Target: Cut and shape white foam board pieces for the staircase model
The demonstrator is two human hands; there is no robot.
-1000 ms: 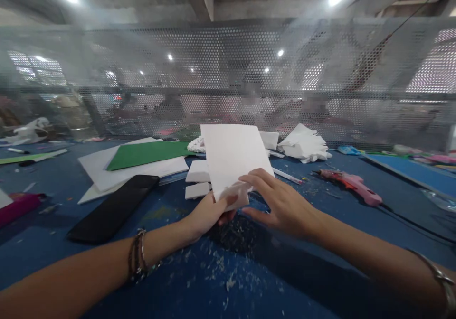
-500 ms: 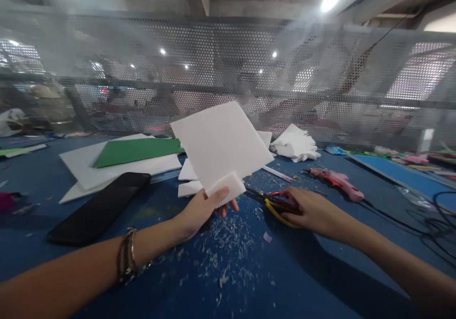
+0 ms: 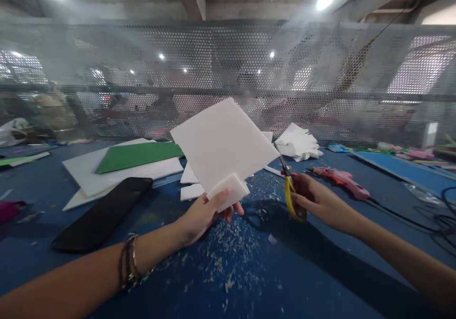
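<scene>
A large, square-cornered sheet of thin white material (image 3: 226, 138) is held up above the blue tabletop (image 3: 171, 293), tilted so that one corner points upward. Its lower end is pinched by the left hand (image 3: 203, 217), together with a small, thick white rectangular piece (image 3: 230, 190) laid over it and pressed under the thumb. Yellow-handled metal scissors (image 3: 289, 193) are gripped by the right hand (image 3: 317, 200), with the blades directed up beside the sheet's right corner; whether the corner is touched, or the blades are parted, cannot be told.

As far as can be judged, the sheet is barely begun: no slit is seen in its visible edges, and its broad face is left whole. Earlier stages seem to be represented by the white block-like pieces (image 3: 191, 192) set down behind the left hand, by the white bundle with a jagged edge (image 3: 298, 143) near the mesh screen (image 3: 221, 72), and by the pale shreds (image 3: 231, 248) strewn below the hands. The pink glue gun (image 3: 347, 183) is left unheld, to the right.
</scene>
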